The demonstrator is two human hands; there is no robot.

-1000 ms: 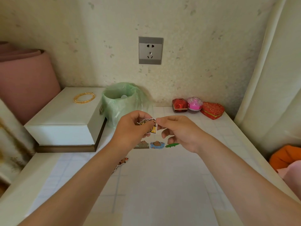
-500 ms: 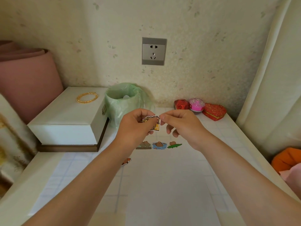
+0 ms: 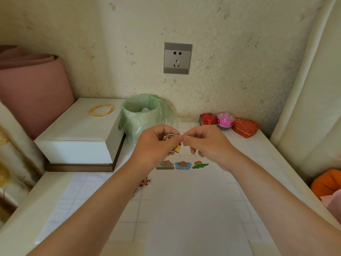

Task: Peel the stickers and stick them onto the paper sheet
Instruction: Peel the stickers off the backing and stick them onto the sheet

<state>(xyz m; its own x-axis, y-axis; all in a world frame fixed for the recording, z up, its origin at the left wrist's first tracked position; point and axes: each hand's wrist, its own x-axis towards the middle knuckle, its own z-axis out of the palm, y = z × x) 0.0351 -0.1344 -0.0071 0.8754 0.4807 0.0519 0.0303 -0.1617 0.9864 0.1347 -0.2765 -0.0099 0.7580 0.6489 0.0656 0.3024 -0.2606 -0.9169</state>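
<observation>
Sticker [image 3: 168, 138]: gripped in left hand [image 3: 156, 145], edge pinched by right hand [image 3: 207, 144], held above paper [image 3: 184, 204].

the small brown-and-yellow cartoon sticker [image 3: 176, 149] at mid-frame was mostly covered by the left hand [image 3: 155, 145] and the right hand [image 3: 206, 143] pinching it; its picture was unreadable. the left forearm [image 3: 110, 200] hid part of a loose brown animal sticker [image 3: 144, 182] just below. the rolled pink mat [image 3: 33, 89] was cut by the left edge, the orange cloth [image 3: 326, 182] by the right. a pale object [image 3: 145, 109] inside the green-bagged bin [image 3: 140, 124] was too small to tell.
</observation>
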